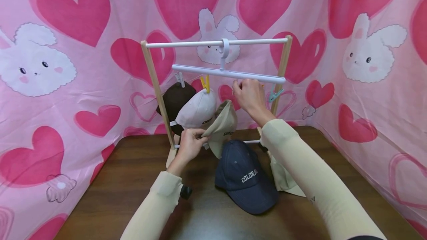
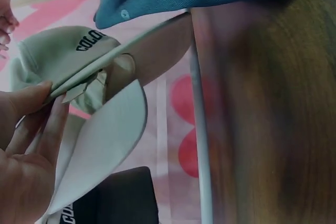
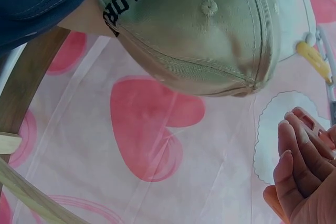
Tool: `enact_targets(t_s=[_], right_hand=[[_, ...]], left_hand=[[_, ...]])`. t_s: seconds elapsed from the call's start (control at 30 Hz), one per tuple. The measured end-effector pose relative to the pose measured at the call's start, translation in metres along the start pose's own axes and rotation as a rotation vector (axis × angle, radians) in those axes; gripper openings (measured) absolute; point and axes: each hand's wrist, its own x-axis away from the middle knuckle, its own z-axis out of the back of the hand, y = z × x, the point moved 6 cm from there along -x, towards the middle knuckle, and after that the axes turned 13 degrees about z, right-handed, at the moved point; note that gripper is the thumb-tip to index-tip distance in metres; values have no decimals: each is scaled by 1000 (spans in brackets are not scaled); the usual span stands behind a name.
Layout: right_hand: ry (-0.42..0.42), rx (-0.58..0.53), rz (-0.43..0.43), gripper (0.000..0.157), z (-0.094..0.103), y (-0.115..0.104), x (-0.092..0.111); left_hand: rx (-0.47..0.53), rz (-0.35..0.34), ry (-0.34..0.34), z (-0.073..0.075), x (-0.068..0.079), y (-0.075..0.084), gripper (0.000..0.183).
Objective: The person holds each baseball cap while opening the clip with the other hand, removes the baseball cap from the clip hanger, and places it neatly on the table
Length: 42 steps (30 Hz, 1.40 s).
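While your left hand [image 1: 190, 144] has its fingers pinching the beige cap [image 1: 227, 125] by its brim — up above the surface's [image 1: 116, 180] far edge — the crown points up toward your right hand [image 1: 249, 93], fingers clasped on an orange clip [image 3: 273, 203] under the hanger [image 1: 200, 69]. Cap top lies below that hand, toward the surface's left edge — not touching.

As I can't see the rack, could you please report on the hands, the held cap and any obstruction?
Left hand pinching beige cap; right hand gripping orange clip; no clip visible on that cap; blue cap in front, not plainly blocking.
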Motion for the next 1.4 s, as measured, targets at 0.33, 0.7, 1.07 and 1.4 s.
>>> enact_targets(t_s=[0.33, 0.7, 1.07, 1.4], right_hand=[[5, 1, -3, 53, 0, -1, 0], [-7, -16, -9, 51, 0, 0, -1], [-13, -2, -16, 53, -1, 2, 0], [-21, -28, -29, 51, -1, 2, 2]], left_hand=[[8, 21, -39, -1, 2, -6, 4], [-56, 22, -91, -1, 3, -13, 5], [-10, 54, -149, -5, 2, -20, 5], [-72, 93, -244, -15, 2, -28, 7]])
